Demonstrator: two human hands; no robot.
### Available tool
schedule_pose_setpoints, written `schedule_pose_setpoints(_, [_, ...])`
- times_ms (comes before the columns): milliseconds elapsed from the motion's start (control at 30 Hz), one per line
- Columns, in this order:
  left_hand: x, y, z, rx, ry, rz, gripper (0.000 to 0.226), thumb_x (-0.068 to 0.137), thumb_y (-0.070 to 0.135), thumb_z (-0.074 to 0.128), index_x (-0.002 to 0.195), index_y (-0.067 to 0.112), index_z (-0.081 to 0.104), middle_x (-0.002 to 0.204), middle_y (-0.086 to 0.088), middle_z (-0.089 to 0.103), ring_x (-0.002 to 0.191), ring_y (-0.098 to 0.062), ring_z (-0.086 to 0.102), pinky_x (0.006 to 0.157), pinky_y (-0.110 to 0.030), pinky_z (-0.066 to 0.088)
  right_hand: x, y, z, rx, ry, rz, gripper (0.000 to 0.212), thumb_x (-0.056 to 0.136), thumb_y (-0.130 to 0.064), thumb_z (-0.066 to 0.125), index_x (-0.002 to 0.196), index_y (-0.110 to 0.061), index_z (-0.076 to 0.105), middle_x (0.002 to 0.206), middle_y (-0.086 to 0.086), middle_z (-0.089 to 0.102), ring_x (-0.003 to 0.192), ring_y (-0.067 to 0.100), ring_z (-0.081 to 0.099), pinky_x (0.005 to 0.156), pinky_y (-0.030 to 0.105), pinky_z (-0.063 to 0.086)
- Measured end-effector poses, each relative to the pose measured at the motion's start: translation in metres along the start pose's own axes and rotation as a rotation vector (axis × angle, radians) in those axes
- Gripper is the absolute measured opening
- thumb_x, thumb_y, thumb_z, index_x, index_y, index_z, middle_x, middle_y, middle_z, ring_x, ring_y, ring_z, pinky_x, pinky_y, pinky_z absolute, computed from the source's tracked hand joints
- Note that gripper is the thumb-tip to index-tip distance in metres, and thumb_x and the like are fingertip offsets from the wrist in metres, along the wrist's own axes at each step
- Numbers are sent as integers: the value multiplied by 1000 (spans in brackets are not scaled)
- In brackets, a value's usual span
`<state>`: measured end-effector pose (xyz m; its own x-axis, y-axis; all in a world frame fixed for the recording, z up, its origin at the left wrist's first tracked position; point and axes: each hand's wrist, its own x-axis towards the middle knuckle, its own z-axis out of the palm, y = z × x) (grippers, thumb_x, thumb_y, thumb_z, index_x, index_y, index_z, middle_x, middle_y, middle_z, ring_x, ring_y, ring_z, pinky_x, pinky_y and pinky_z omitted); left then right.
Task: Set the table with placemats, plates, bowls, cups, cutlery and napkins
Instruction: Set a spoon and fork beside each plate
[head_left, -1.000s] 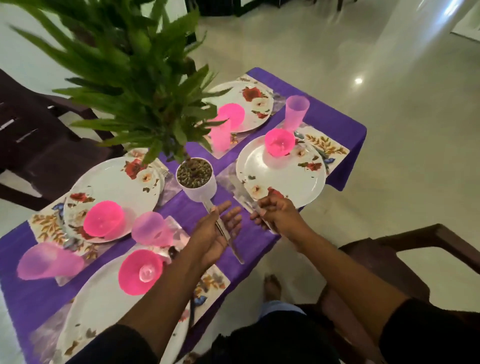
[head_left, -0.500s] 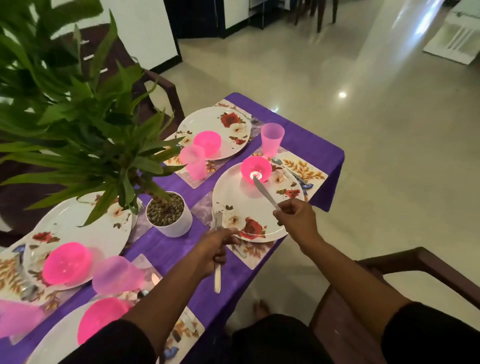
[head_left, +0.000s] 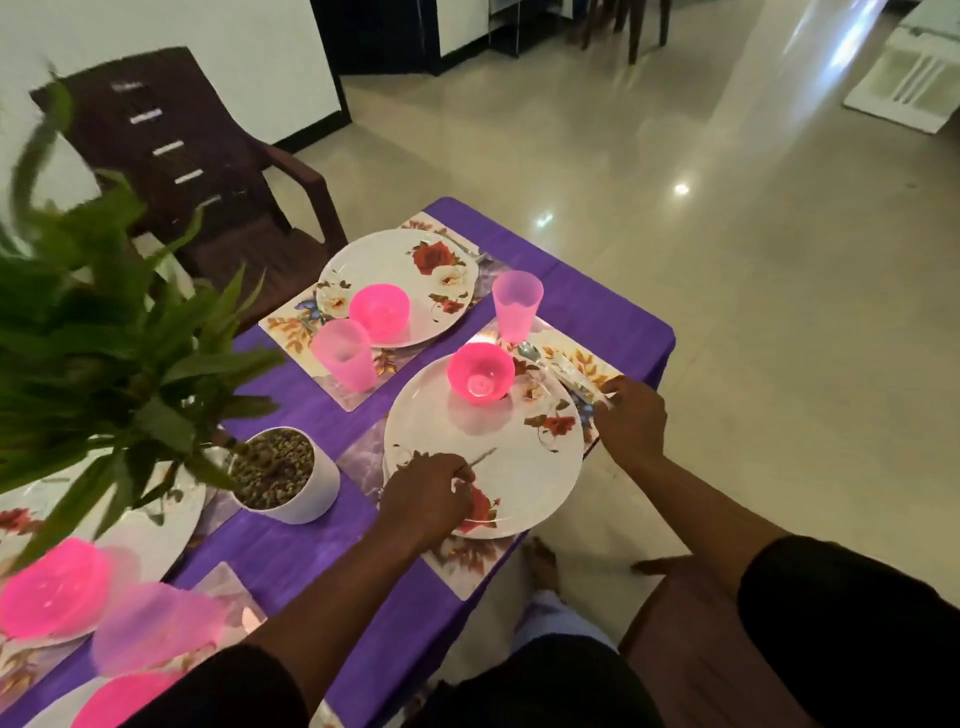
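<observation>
Two hands, left (head_left: 427, 493) pinching slim metal cutlery (head_left: 482, 457) over round floral plate (head_left: 524, 467) (glossy), right (head_left: 631, 415) gripping a knife (head_left: 574, 376).

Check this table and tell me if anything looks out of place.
Nothing is spilled or broken. One oddity: the left hand holds a piece of cutlery lying across the near plate, not on the placemat beside it. The right hand holds cutlery at the plate's right, near a spoon.

Person seen from head camera, two bare forearms, left hand (head_left: 426, 496) and right hand (head_left: 631, 421) bare, black short sleeves ending above each elbow, black top at near edge, light blue garment at lap, one bare foot (head_left: 540, 564) on floor
</observation>
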<state>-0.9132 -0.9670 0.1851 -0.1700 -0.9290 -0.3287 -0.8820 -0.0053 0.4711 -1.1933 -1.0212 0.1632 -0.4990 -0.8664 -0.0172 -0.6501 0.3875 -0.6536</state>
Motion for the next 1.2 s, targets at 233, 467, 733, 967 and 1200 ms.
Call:
schedule_pose_setpoints(233, [41, 33, 30, 118, 16, -33, 50, 92, 51, 66, 140, 40, 59, 140, 14, 64, 129, -15, 59, 103, -33, 46, 81, 34, 39, -50, -155, -30, 26, 90, -18, 76, 114, -7, 73, 118, 13, 66, 107, 31, 64, 90, 36, 50])
schedule_pose_setpoints(467, [59, 55, 41, 132, 94, -64, 59, 85, 54, 76, 137, 31, 63, 144, 12, 63, 121, -21, 67, 97, -41, 54, 108, 34, 50, -292, -184, -216, 25, 92, -36, 75, 106, -16, 76, 100, 2, 75, 90, 20, 65, 75, 31, 55])
schedule_pose_setpoints(733, [67, 54, 47, 187, 82, -86, 58, 81, 51, 80, 132, 28, 65, 146, 9, 61, 112, -24, 72, 84, -42, 59, 118, 34, 51, -227, -247, -261, 28, 97, -38, 69, 111, -15, 74, 103, 3, 72, 91, 18, 67, 80, 35, 60])
schedule_pose_setpoints(967, [63, 54, 50, 212, 59, -70, 56, 62, 38, 95, 113, 26, 72, 142, 6, 65, 91, -26, 77, 68, -40, 61, 129, 24, 52, -207, -303, -250, 21, 98, -34, 68, 103, -16, 77, 98, 0, 75, 83, 13, 70, 78, 30, 61])
schedule_pose_setpoints(1200, [62, 52, 53, 230, 68, -74, 64, 68, 40, 92, 126, 25, 69, 143, 5, 64, 96, -27, 76, 73, -42, 62, 143, 14, 53, -169, -359, -218, 15, 96, -25, 71, 100, -13, 79, 97, 1, 77, 82, 14, 69, 75, 26, 56])
